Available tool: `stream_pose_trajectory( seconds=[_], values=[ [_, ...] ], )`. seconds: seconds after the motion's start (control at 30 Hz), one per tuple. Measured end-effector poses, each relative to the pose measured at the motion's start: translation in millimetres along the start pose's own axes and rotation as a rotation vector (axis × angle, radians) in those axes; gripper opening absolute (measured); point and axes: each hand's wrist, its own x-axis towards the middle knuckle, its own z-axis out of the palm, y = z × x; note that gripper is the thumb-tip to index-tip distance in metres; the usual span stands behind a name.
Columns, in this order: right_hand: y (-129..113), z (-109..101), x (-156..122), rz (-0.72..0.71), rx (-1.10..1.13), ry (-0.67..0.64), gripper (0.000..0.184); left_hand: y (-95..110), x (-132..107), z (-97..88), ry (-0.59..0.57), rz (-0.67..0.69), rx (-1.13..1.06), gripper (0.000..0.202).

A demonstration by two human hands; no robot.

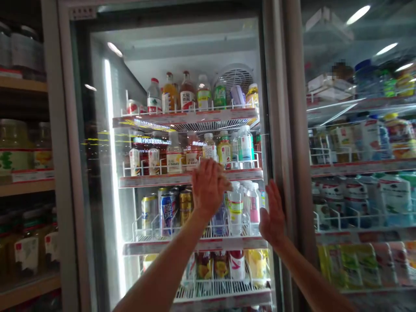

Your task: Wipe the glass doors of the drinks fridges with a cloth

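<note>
My left hand is raised in front of a lit drinks fridge, back towards me, fingers up and close together, holding nothing. It sits level with the price rail of the second shelf, and I cannot tell whether it touches the glass door. Flat against the fridge's right door frame lies my right hand, fingers stretched upward. Between the two hands stands a clear bottle with a green and yellow label. Several cans stand left of my left hand.
Wire shelves hold several bottles on the top and second rows. A second fridge with cartons and bottles stands to the right. Wooden shelves with jars run along the left.
</note>
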Motion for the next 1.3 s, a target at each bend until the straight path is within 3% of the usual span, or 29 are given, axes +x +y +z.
stream_pose_trajectory(
  seconds=[0.1, 0.13, 0.2, 0.27, 0.33, 0.4, 0.43, 0.47, 0.53, 0.6, 0.67, 0.7, 0.83, 0.9, 0.93, 1.03, 1.1, 1.13, 1.2, 1.3],
  values=[
    [1.5, 6.9, 18.9, -0.011, 0.013, 0.031, 0.053, 50.5, 6.3, 21.0, -0.024, 0.236, -0.013, 0.044],
    [2.6, 9.7, 25.4, -0.016, 0.01, 0.054, 0.053, 57.0, 9.4, 25.1, -0.024, 0.299, -0.014, 0.042],
    [4.5, 14.9, 34.8, -0.041, -0.015, 0.063, 0.054, 47.9, 18.3, 25.3, -0.025, 0.331, -0.01, 0.038],
    [5.3, 18.2, 37.5, -0.081, -0.053, 0.013, 0.056, 18.0, 29.9, 16.8, -0.031, 0.195, 0.002, 0.039],
    [4.5, 19.2, 36.3, -0.113, -0.077, -0.046, 0.057, -11.4, 41.2, 7.2, -0.013, -0.082, 0.016, 0.045],
    [2.4, 19.0, 36.8, -0.118, -0.064, -0.061, 0.058, -19.6, 48.2, 4.2, 0.008, -0.291, 0.024, 0.052],
    [1.3, 18.9, 39.2, -0.108, -0.042, -0.048, 0.057, -13.1, 49.4, 6.2, 0.006, -0.299, 0.022, 0.052],
    [0.2, 19.1, 43.3, -0.098, -0.014, -0.029, 0.057, -1.0, 49.3, 10.3, -0.008, -0.229, 0.014, 0.05],
    [-1.2, 21.1, 55.4, -0.084, 0.044, 0.021, 0.056, 29.2, 47.6, 22.2, -0.058, 0.071, -0.021, 0.044],
    [-1.5, 25.0, 68.7, -0.079, 0.061, 0.072, 0.055, 45.9, 48.5, 32.0, -0.098, 0.355, -0.053, 0.04],
    [-0.9, 29.9, 78.1, -0.085, 0.022, 0.092, 0.055, 32.3, 54.3, 31.5, -0.115, 0.427, -0.042, 0.04],
    [-0.6, 32.2, 80.3, -0.087, -0.01, 0.094, 0.056, 14.7, 58.6, 26.7, -0.107, 0.371, -0.019, 0.041],
    [-1.2, 37.8, 79.0, -0.116, -0.125, 0.039, 0.057, -62.6, 74.0, -0.5, 0.038, -0.166, 0.107, 0.048],
    [-2.1, 38.3, 77.8, -0.133, -0.162, -0.008, 0.058, -64.3, 74.0, -2.3, 0.082, -0.279, 0.125, 0.049],
    [-2.4, 38.3, 77.7, -0.145, -0.18, -0.031, 0.058, -53.2, 71.8, 1.1, 0.071, -0.227, 0.112, 0.047],
    [-2.0, 38.4, 79.3, -0.168, -0.241, -0.071, 0.059, -4.3, 62.3, 17.6, -0.036, 0.167, 0.033, 0.042],
    [-1.7, 38.9, 80.5, -0.179, -0.279, -0.094, 0.059, 6.4, 58.9, 21.6, -0.083, 0.32, 0.014, 0.04],
    [-2.0, 39.2, 80.9, -0.18, -0.294, -0.101, 0.058, -0.8, 58.7, 18.9, -0.086, 0.311, 0.025, 0.04],
    [-3.3, 39.6, 81.5, -0.177, -0.317, -0.103, 0.057, -35.9, 61.3, 6.4, -0.051, 0.161, 0.073, 0.041],
    [-6.1, 39.7, 82.0, -0.165, -0.335, -0.099, 0.057, -90.7, 66.6, -12.2, 0.108, -0.229, 0.129, 0.047]
  ],
)
